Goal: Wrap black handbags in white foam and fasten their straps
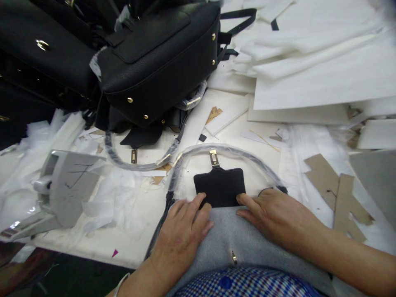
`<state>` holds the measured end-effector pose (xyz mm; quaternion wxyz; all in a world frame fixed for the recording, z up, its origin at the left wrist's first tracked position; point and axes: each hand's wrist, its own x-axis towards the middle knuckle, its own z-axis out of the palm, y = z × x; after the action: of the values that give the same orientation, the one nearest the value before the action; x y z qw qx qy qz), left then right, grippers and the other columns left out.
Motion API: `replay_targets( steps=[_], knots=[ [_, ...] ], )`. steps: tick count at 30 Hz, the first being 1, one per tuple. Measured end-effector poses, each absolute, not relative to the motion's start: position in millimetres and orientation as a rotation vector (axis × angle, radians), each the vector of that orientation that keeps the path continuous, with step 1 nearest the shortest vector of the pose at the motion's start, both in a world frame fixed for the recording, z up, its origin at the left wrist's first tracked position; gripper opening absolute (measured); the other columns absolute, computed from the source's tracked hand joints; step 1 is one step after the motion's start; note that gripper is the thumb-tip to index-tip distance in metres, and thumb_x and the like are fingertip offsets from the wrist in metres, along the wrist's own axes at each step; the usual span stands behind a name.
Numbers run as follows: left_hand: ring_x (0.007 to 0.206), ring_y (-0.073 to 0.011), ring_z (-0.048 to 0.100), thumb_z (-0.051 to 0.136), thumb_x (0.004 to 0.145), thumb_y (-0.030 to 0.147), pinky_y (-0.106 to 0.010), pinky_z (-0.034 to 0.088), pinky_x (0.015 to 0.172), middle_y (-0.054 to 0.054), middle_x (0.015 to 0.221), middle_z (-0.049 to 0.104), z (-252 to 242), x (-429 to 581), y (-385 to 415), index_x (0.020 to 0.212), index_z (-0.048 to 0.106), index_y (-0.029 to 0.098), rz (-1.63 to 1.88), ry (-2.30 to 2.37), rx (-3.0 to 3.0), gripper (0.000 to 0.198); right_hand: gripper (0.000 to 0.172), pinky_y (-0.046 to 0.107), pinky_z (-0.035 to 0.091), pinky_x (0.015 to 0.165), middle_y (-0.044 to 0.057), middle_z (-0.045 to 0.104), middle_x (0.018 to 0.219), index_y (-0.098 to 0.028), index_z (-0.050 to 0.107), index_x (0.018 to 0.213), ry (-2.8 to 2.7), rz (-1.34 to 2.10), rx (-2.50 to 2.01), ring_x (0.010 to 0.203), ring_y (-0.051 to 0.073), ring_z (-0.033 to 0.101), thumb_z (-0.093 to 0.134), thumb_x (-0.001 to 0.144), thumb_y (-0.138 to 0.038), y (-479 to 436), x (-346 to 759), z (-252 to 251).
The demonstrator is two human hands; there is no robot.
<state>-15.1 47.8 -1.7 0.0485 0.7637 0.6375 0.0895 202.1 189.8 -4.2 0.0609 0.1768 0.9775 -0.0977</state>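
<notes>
A grey cloth dust bag [229, 239] lies against my body with a black bag inside it. Only the bag's black flap [221, 187] with a gold clasp [213, 159] and its plastic-wrapped handle [229, 150] stick out. My left hand [182, 229] lies on the grey cloth at the left, fingers stretched toward the flap's lower left corner. My right hand [275, 214] presses flat on the cloth at the right, fingertips at the flap's lower right edge. Neither hand grips anything.
Several black leather handbags [157, 57] with gold studs are piled at the back left. A second wrapped handle [136, 163] loops beneath them. White sheets [312, 62] cover the back right, cardboard scraps [343, 194] lie at right, crumpled plastic and a grey board [71, 185] at left.
</notes>
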Motion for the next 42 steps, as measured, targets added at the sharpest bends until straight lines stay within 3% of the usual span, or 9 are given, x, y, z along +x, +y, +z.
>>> replay_targets(
  steps=[5,7,12,18,23,27,29,32,42],
  knots=[
    [0.105,-0.0197,0.063,0.043,0.1,0.016,-0.036,0.052,0.093,-0.007,0.117,0.068,9,-9,40,0.12,0.062,0.018,0.453,1.669,2.544,0.028,0.019,0.033,0.016,0.053,0.001,0.062,0.056,-0.02,0.053,0.099,2.956,-0.235,0.552,0.051,0.023,0.059,0.054,0.097,-0.039,190,201,-7],
    [0.108,-0.0206,0.063,0.045,0.101,0.03,-0.037,0.052,0.096,-0.008,0.119,0.068,17,-4,34,0.13,0.058,0.019,0.375,1.66,2.429,0.034,0.02,0.033,0.017,0.053,0.002,0.064,0.057,-0.02,0.054,0.099,2.965,-0.24,0.554,0.052,0.024,0.061,0.052,0.099,-0.039,190,201,-7],
    [0.139,-0.0339,0.043,0.048,0.084,0.074,-0.062,0.033,0.113,-0.017,0.15,0.045,24,11,11,0.152,0.032,0.03,0.123,1.68,2.282,0.083,0.025,0.032,0.021,0.054,0.004,0.068,0.062,-0.017,0.054,0.105,2.992,-0.28,0.551,0.057,0.024,0.065,0.043,0.103,-0.039,189,204,-9],
    [0.146,-0.0366,0.029,0.046,0.09,0.069,-0.065,0.022,0.115,-0.017,0.16,0.026,7,19,0,0.154,0.027,0.036,0.109,1.75,2.292,0.074,0.026,0.032,0.031,0.056,0.006,0.068,0.068,-0.016,0.057,0.101,3.007,-0.284,0.556,0.06,0.023,0.064,0.04,0.103,-0.036,191,203,-11],
    [0.146,-0.037,0.029,0.045,0.089,0.07,-0.064,0.021,0.115,-0.016,0.16,0.028,3,21,0,0.153,0.03,0.036,0.123,1.774,2.338,0.073,0.023,0.035,0.047,0.078,0.013,0.067,0.098,-0.015,0.063,0.092,3.136,-0.275,0.549,0.091,0.026,0.063,0.051,0.099,-0.034,189,201,6],
    [0.146,-0.0362,0.03,0.041,0.09,0.071,-0.064,0.02,0.115,-0.017,0.157,0.031,3,21,0,0.152,0.031,0.035,0.141,1.783,2.356,0.072,0.041,0.044,0.047,0.095,0.015,0.067,0.114,-0.012,0.062,0.122,3.187,-0.355,0.592,0.106,0.029,0.062,0.057,0.095,-0.043,167,213,12],
    [0.145,-0.0348,0.03,0.042,0.09,0.071,-0.064,0.019,0.116,-0.017,0.156,0.033,3,21,-1,0.152,0.032,0.035,0.16,1.779,2.358,0.072,0.059,0.051,0.04,0.107,0.017,0.062,0.129,-0.012,0.053,0.137,3.203,-0.4,0.577,0.12,0.031,0.057,0.055,0.094,-0.052,156,222,5],
    [0.145,-0.0339,0.03,0.043,0.087,0.074,-0.063,0.018,0.117,-0.016,0.157,0.032,3,19,-3,0.152,0.032,0.034,0.194,1.77,2.356,0.077,0.063,0.054,0.029,0.116,0.017,0.052,0.144,-0.016,0.044,0.147,3.215,-0.41,0.571,0.134,0.03,0.047,0.048,0.097,-0.053,146,233,-7],
    [0.143,-0.0366,0.032,0.041,0.085,0.078,-0.063,0.018,0.116,-0.016,0.155,0.034,-7,17,-3,0.151,0.035,0.034,0.26,1.77,2.415,0.08,0.046,0.045,0.038,0.111,0.016,0.062,0.135,-0.014,0.063,0.131,3.047,-0.881,1.035,0.127,0.031,0.054,0.059,0.091,-0.037,188,173,21]
  ],
)
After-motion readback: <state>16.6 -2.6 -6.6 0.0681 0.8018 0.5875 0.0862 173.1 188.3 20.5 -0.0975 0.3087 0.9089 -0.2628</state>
